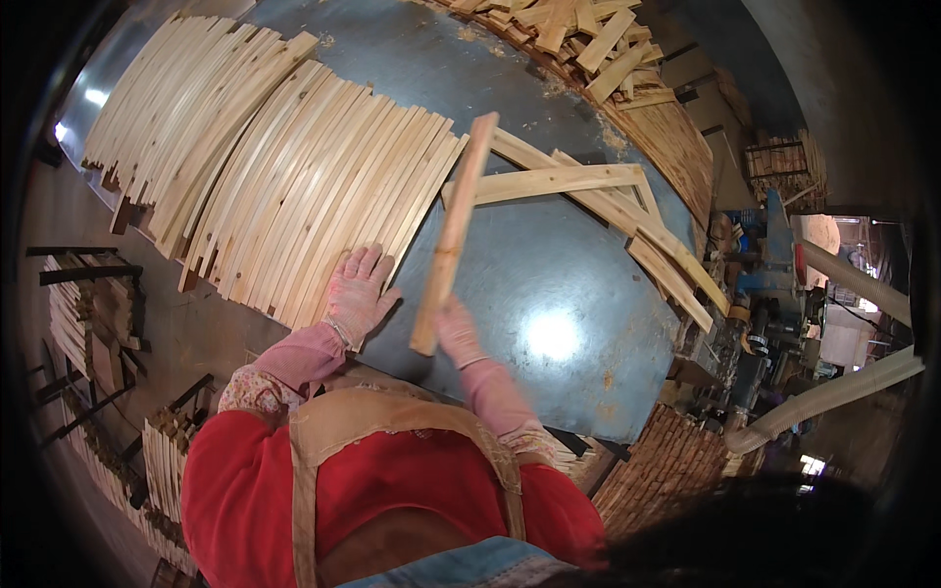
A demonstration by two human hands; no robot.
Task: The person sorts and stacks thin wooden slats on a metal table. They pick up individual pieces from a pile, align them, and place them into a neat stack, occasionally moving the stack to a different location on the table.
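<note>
My right hand (457, 331), in a pale glove, grips a wooden strip (454, 240) near its lower end. The strip is raised at a tilt over the metal table, just right of a long row of wooden strips (284, 176) packed side by side. Gloved as well, my left hand (361, 289) lies with its fingers spread on the near ends of the strips at the row's right edge. Several loose strips (559, 180) cross one another on the table to the right of the raised one.
Bare metal table (549, 284) shows under and around the loose strips. A heap of short wood pieces (598, 44) lies at the far right. Machinery with hoses (833, 402) stands to the right. Stacked strips (74, 323) rest on racks at the left, below table level.
</note>
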